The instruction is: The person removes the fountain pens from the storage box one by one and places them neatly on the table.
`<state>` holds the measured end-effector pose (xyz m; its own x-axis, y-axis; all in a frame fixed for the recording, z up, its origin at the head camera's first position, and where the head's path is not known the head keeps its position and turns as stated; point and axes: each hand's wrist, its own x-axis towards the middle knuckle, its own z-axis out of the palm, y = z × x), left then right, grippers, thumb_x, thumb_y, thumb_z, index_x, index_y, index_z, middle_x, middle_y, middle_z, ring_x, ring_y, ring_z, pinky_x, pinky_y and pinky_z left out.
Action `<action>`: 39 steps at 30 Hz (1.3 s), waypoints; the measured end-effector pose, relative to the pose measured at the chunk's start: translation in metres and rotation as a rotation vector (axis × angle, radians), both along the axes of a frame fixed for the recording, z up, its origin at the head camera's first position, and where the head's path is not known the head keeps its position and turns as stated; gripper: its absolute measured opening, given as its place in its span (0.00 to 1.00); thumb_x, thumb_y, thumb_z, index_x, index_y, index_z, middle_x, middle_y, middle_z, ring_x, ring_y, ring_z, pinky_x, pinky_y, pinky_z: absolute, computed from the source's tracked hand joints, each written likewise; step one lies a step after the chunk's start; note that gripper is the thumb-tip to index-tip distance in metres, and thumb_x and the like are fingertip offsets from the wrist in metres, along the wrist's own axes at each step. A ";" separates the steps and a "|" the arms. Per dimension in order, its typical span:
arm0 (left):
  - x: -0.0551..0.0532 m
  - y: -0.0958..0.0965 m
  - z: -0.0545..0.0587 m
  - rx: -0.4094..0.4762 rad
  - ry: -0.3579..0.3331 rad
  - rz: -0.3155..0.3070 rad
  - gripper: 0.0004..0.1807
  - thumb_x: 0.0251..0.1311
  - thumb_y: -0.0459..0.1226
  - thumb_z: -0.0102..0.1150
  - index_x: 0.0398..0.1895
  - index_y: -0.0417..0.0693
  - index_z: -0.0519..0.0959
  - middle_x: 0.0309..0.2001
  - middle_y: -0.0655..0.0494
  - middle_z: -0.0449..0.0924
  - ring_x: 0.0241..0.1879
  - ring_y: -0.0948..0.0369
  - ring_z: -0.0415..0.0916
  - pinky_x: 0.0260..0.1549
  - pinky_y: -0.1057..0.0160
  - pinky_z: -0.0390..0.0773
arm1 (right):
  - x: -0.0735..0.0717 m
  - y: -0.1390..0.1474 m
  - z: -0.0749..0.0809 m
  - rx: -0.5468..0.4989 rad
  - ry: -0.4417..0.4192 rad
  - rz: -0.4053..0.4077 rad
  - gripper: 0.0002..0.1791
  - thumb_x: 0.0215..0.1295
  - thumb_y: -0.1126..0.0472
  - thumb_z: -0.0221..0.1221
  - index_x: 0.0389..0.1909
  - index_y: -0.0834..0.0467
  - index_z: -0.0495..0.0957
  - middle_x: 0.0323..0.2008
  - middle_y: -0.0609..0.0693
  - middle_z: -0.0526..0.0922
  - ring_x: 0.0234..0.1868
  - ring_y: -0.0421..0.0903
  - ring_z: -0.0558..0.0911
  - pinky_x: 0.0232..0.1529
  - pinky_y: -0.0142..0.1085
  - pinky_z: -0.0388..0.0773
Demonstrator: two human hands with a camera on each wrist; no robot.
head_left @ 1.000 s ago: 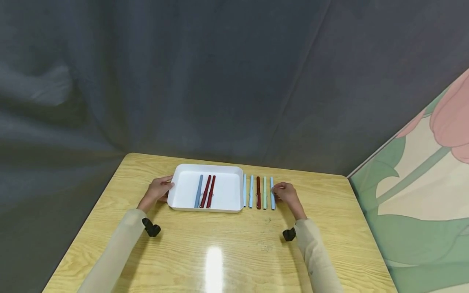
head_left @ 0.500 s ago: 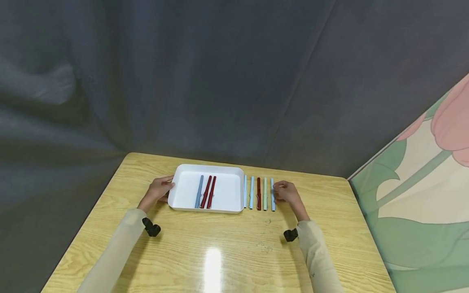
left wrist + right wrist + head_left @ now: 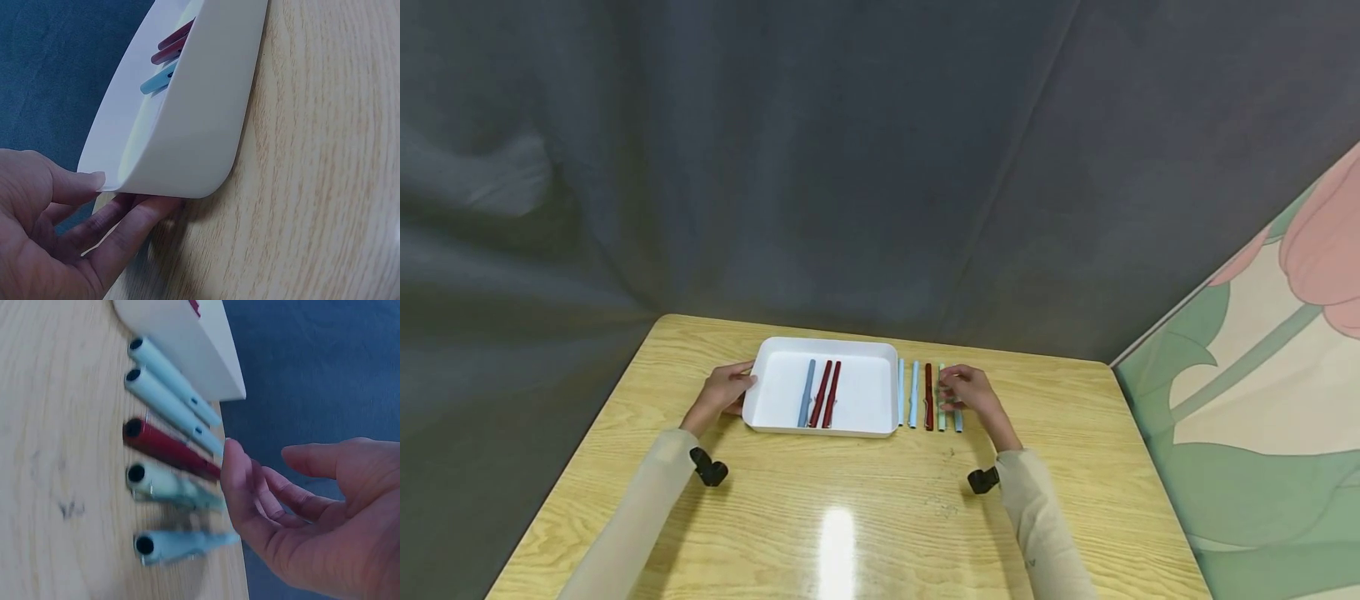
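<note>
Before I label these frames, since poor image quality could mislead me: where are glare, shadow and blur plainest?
Head view: a white glare patch on the table; left wrist view: a dark shadow below the corner of the white tray, beside the left hand; right wrist view: the green pen and lowest blue pen look somewhat blurred.

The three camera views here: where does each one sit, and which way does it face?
Head: on the person's head, facing forward and down at the table; left hand, right hand and both sleeves show.
Left wrist: on that wrist, facing the white tray; only the left hand shows.
Right wrist: on that wrist, facing the row of five pens; only the right hand shows.
Shared: head and left wrist both show the left hand gripping the tray.
</note>
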<state>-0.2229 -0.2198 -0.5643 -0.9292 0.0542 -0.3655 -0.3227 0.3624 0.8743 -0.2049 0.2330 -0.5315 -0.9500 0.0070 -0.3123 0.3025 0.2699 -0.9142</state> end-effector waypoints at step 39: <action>-0.003 -0.003 -0.001 -0.003 -0.004 -0.010 0.30 0.80 0.37 0.50 0.81 0.41 0.62 0.65 0.27 0.74 0.43 0.54 0.86 0.31 0.58 0.89 | -0.008 -0.100 0.000 -0.195 -0.026 0.073 0.22 0.77 0.66 0.58 0.65 0.73 0.72 0.57 0.74 0.80 0.49 0.65 0.88 0.47 0.55 0.87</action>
<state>-0.2262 -0.2229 -0.5650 -0.9273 0.0626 -0.3691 -0.3223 0.3683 0.8721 -0.2129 0.1334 -0.5312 -0.9373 -0.1252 -0.3253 0.3127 0.1103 -0.9434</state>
